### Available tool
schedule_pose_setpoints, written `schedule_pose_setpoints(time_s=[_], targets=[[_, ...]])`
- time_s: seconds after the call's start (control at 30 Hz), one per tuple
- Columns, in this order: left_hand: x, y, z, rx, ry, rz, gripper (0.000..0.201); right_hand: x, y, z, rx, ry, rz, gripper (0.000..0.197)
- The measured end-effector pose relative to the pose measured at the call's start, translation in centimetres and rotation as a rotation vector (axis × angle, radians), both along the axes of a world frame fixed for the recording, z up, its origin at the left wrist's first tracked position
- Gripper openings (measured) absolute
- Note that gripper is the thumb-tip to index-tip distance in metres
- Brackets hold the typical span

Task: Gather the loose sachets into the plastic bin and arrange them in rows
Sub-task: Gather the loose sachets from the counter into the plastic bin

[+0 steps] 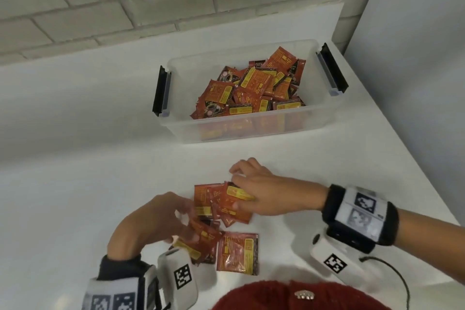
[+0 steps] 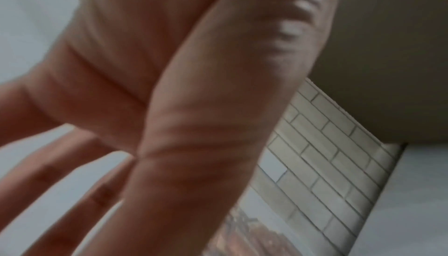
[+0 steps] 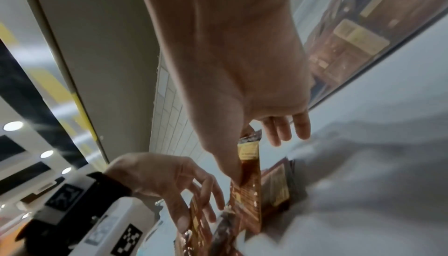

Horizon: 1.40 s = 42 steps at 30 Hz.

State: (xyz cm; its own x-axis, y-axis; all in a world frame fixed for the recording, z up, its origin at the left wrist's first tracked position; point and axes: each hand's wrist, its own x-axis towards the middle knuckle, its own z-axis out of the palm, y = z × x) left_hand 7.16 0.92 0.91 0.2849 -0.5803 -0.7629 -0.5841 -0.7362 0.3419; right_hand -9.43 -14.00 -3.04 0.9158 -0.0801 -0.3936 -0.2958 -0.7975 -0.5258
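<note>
A clear plastic bin [image 1: 176, 128] with black latches stands at the middle back of the white table and holds a jumbled heap of red-orange sachets [image 1: 254, 85]. Close to me lies a small pile of loose sachets [image 1: 237, 251]. My right hand [image 1: 237, 189] reaches in from the right and pinches a sachet [image 3: 247, 193] between thumb and fingers at the top of that pile. My left hand [image 1: 190, 221] grips another sachet [image 1: 201, 239] at the pile's left side, as the right wrist view also shows. In the left wrist view my blurred left palm [image 2: 194, 107] fills the frame.
A grey brick wall [image 1: 100, 7] runs behind the table. The table's right edge [image 1: 402, 158] slants away beside a grey panel. White camera units sit under both wrists. A red knitted cloth [image 1: 289, 297] shows at the bottom edge.
</note>
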Motion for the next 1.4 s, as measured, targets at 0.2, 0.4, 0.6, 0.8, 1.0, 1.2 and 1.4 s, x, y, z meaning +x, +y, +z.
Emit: schedule_pose_setpoints(time_s=[0.2, 0.4, 0.6, 0.8, 1.0, 1.2, 1.4], targets=[[-1.4, 0.1, -2.7, 0.004, -0.127, -0.192, 0.035, 0.9, 1.1, -1.2, -0.156, -0.038, 0.033, 0.042], [-0.9, 0.0, -3.3, -0.049, -0.087, -0.146, 0.039, 0.4, 0.4, -0.9, 0.148, 0.077, -0.179, 0.067], [-0.7, 0.6, -3.0, -0.023, -0.013, -0.050, 0.049, -1.0, -1.6, -0.7, 0.215, 0.109, -0.180, 0.028], [-1.8, 0.8, -3.1, -0.104, -0.017, -0.001, 0.062, -2.7, 0.1, 1.5, 0.404, 0.187, 0.007, 0.027], [-3.9, 0.7, -3.6, -0.186, -0.044, 0.086, 0.077, -2.7, 2.7, 1.3, 0.233, 0.323, 0.119, 0.047], [-4.1, 0.6, -4.1, -0.182, -0.005, 0.129, 0.074, -2.7, 1.8, 0.9, 0.373, 0.313, -0.062, 0.035], [-3.4, 0.9, -3.4, -0.158, 0.074, 0.153, 0.057, -3.5, 0.4, 0.6, 0.499, 0.306, -0.172, 0.038]])
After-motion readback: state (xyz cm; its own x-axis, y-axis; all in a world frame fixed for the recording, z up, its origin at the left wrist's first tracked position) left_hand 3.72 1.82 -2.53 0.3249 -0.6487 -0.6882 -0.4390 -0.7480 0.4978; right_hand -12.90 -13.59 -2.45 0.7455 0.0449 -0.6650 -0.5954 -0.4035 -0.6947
